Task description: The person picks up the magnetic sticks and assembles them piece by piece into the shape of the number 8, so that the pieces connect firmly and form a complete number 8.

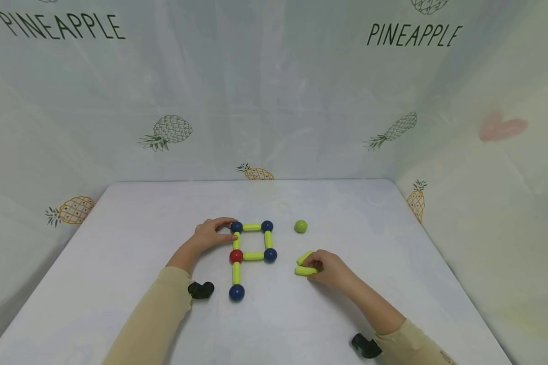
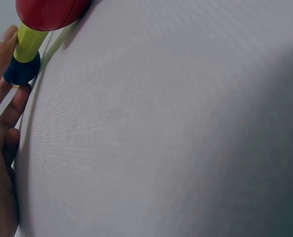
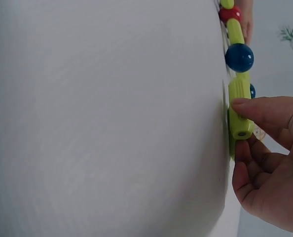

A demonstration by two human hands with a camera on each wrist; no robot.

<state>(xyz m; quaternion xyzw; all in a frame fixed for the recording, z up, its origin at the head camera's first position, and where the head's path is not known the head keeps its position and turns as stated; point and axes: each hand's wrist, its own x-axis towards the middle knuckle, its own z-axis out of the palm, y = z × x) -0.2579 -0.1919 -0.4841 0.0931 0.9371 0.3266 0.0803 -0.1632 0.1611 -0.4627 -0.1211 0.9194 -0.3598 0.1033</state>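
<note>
A flat figure of yellow-green magnetic rods and balls lies on the table: a square with blue balls at three corners, a red ball (image 1: pixel 236 256) at the fourth, and a tail rod (image 1: pixel 236 274) ending in a blue ball (image 1: pixel 236 292). My left hand (image 1: pixel 211 233) pinches the upper-left blue ball (image 2: pixel 22 71), its thumb beside the adjoining rod (image 2: pixel 29 44). To the right, my right hand (image 1: pixel 331 271) holds a yellow-green rod (image 3: pixel 240 111) between thumb and fingers. Another rod (image 1: pixel 305 258) lies close beside it, partly hidden by the fingers.
A loose green ball (image 1: pixel 301 226) sits right of the square, beyond my right hand. The white table (image 1: pixel 141 213) meets pineapple-printed curtains (image 1: pixel 278 101) at its back and sides. Small black devices (image 1: pixel 201 290) are worn near both sleeves.
</note>
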